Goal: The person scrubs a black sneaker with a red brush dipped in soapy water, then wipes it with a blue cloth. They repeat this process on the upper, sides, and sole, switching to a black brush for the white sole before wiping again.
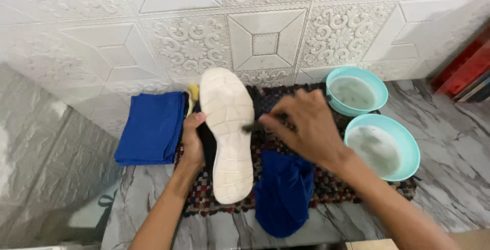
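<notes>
My left hand [192,143] grips a dark shoe [227,132] by its side, turned so its white sole faces up. My right hand [306,127] holds a small dark brush [253,125] whose tip touches the right edge of the sole. Under the shoe lies a checkered woven mat [332,181]. A crumpled blue cloth [284,193] lies on the mat just below my right wrist.
A folded blue cloth [151,127] lies left of the mat, with something yellow [193,94] behind the shoe. Two teal bowls of cloudy water, one farther [356,90] and one nearer [383,145], stand at the right. A white embossed tile wall runs behind; the floor is grey marble.
</notes>
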